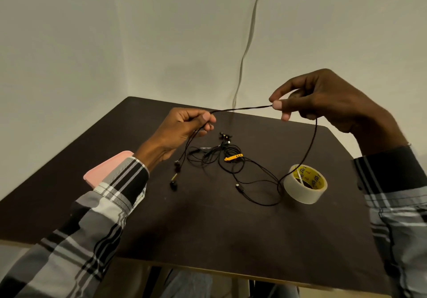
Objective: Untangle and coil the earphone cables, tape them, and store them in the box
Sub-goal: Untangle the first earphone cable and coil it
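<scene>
Above the table: a black earphone cable (242,108) is stretched almost level between two raised hands.
Left hand (184,128): fingers curled round the cable, thumb and forefinger pinching it where the taut stretch begins; below the fist the strands hang down to two dark earbuds (175,174) and a small gold plug just above the tabletop.
Right hand (323,96): thumb and forefinger pinch the other end of the taut stretch, the remaining fingers loosely bent; from this pinch the cable drops in a long curve, passes in front of the tape roll and reaches the table beside it.
Table (208,228): dark brown top, set against a pale wall.
Tangle (219,156): a loose heap of further black earphone cables lies mid-table, between the hands, with a yellow clip (233,157) among the loops and a small connector (239,187) at its near side.
Tape roll (305,183): pale, with a yellow printed core, lying flat on the right part of the table, just beside the cable's lowest loop.
Pink case (108,166): flat, rounded, on the left part of the table, partly hidden behind the left plaid sleeve (92,216).
Wall: a pale cord (248,43) runs down it to the table's far edge.
</scene>
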Tool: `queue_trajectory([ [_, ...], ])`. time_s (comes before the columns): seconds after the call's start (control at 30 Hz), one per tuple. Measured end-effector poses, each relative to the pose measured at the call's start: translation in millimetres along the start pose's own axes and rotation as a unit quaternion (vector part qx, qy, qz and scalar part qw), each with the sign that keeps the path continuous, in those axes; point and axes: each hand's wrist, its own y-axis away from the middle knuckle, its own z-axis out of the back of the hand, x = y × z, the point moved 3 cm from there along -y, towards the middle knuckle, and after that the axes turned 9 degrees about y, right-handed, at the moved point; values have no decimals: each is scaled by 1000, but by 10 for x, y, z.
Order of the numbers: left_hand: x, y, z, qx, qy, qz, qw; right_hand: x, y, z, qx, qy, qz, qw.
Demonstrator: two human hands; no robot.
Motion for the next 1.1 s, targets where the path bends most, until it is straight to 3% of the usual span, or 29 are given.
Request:
queue_trajectory([
  [0.13,68,-10,253,-65,-18,4,998,-139,52,184,-81,15,-39,996],
  [0.23,121,-9,320,-62,-78,21,995,-126,72,256,-139,-15,-19,990],
  [0.33,39,-31,114,-19,-102,18,994,11,17,117,-128,-29,10,991],
  [0.57,-445,-85,-669,65,-59,-133,987,260,-147,-312,-86,-20,53,995],
  [0.7,-467,-163,-599,-7,-46,-146,988,186,-103,-245,-107,-40,44,992],
  [0.87,-305,-182,-246,-122,-8,-94,988,-37,10,-90,-121,-17,-2,992],
  [1.0,-179,-183,86,-225,43,-43,972,-206,110,-60,-70,53,-33,996],
  [1.1,-86,-219,180,-246,-3,-5,969,-262,127,-46,-82,43,-39,995],
])
